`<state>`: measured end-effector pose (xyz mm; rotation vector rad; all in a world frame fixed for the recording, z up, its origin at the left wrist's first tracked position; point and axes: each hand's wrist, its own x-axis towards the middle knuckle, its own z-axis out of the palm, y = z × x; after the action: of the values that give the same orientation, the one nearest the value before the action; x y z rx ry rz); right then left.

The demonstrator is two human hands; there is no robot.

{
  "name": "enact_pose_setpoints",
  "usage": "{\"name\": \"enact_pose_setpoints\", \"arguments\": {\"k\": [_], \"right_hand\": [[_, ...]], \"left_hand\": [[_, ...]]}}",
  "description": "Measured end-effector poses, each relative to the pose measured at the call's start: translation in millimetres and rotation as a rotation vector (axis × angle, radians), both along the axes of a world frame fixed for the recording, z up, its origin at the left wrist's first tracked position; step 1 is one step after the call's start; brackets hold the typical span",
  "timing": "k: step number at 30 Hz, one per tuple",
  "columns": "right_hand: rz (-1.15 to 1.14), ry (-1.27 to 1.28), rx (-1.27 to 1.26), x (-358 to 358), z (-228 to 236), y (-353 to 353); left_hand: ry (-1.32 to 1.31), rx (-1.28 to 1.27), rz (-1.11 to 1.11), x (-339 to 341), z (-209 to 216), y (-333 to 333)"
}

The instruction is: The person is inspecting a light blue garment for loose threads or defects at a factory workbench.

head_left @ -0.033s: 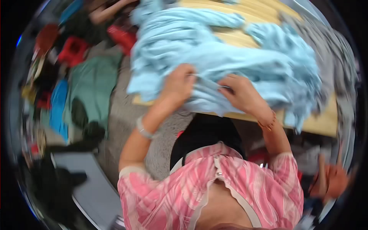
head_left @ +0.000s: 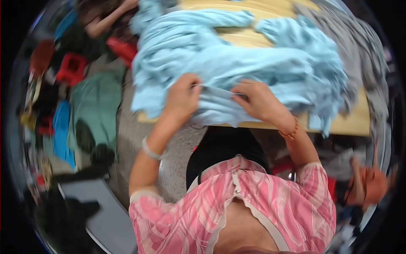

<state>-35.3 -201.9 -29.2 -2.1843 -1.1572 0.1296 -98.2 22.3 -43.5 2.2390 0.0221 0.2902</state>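
Observation:
A heap of light blue cloth [head_left: 270,63], soft and wrinkled, lies across the near part of a yellow wooden table [head_left: 347,125]. At its near edge my left hand [head_left: 182,97] is closed, pinching a fold of the cloth. My right hand [head_left: 260,101] is also closed on the cloth, a short way to the right. A strip of the fabric runs taut between the two hands. Something small and dark shows by the right thumb and fingertips; blur hides what it is.
Grey cloth [head_left: 361,55] hangs over the table's right side. On the left are a red plastic stool [head_left: 72,69], green cloth [head_left: 95,106] and a grey board [head_left: 99,216]. Another person's arm [head_left: 111,21] shows at the upper left. An orange-clad person [head_left: 370,186] is at the lower right.
The table, cloth and both hands appear slightly farther left in the picture, as the whole view has shifted. Both hands keep their hold on the cloth.

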Motion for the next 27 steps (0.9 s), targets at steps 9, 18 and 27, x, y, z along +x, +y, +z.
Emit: {"name": "enact_pose_setpoints", "arguments": {"k": [9,18,27], "right_hand": [[-0.076,0.113,0.297,5,-2,-10],[-0.136,0.704,0.427,24,-4,-2],[-0.025,1.099,0.421,34,-11,-2]], "left_hand": [[-0.243,0.238,-0.357,8,22,-53],[-0.122,0.435,-0.317,36,20,-32],[0.303,-0.105,-0.358,37,20,-8]]}}
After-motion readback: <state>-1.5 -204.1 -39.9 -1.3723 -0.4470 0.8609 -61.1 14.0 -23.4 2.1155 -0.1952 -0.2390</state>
